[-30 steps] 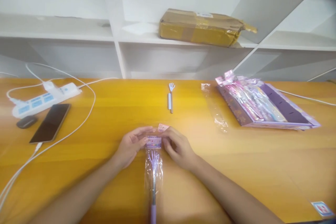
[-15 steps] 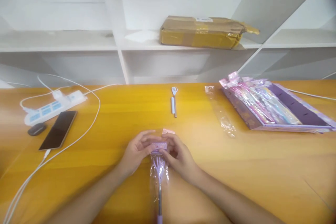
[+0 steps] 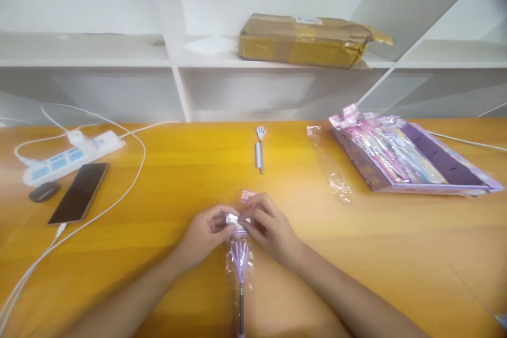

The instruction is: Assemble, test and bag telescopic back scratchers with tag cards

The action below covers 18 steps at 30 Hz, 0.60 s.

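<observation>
A purple back scratcher [image 3: 240, 264] with a hand-shaped head and metal shaft lies inside a clear plastic bag [image 3: 249, 259] at the front of the table. My left hand [image 3: 209, 232] pinches the top of that bag from the left. On the other side my right hand [image 3: 269, 227] is closed at the same top edge, fingertips meeting near the left thumb. A pink card [image 3: 247, 196] pokes out behind the right fingers. Farther back, an unwrapped pale back scratcher [image 3: 261, 145] lies beside a short light-blue stick [image 3: 258, 155].
On the right, a purple display box [image 3: 386, 188] holds several bagged scratchers, with an empty plastic sleeve [image 3: 336, 182] beside it. A power strip [image 3: 75, 156], a phone [image 3: 79, 193], a dark mouse-like object [image 3: 44, 191] and white cables occupy the left. A taped carton [image 3: 301, 42] sits on the shelf.
The purple printed strip at the bag's top now shows as a shiny, pale surface between my fingers. My right fingers have shifted onto the top edge. The view has moved slightly.
</observation>
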{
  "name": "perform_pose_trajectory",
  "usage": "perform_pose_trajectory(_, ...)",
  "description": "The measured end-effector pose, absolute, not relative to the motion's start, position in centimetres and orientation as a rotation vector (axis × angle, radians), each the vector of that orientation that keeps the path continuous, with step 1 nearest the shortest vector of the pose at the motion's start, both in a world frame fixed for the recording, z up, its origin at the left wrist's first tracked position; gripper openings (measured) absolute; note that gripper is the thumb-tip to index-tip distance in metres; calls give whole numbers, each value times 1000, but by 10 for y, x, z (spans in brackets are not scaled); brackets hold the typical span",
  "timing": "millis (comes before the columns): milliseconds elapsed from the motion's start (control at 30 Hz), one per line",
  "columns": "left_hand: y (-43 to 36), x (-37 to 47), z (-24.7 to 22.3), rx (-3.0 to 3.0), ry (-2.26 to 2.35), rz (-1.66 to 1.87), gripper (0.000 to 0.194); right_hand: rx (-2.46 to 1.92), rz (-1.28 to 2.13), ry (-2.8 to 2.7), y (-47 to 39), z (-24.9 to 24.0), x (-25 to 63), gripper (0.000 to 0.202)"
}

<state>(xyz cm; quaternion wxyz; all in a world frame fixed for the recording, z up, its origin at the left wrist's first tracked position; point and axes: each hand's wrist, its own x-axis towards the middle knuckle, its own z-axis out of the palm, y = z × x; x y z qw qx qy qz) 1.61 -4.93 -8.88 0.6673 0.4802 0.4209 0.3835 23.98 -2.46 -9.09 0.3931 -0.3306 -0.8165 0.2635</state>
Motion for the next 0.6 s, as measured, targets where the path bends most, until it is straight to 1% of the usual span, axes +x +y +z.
perform_pose_trajectory(100, -48, 17, -86, 1071, 985, 851, 24, -779, 699, -2101, -23, -91, 242, 9)
perform_pose_trajectory(267, -48, 18, -82, 1072, 1001, 836, 27, -724, 740, -2120, -20, -89, 245, 12)
perform_pose_trajectory(467, -47, 15, -82, 1124, 958, 851, 27, -669, 822, -2130, -20, -76, 249, 9)
perform_pose_trajectory(600, -48, 17, -80, 1132, 992, 879, 25, -779, 954, -2000, -26, -79, 244, 7)
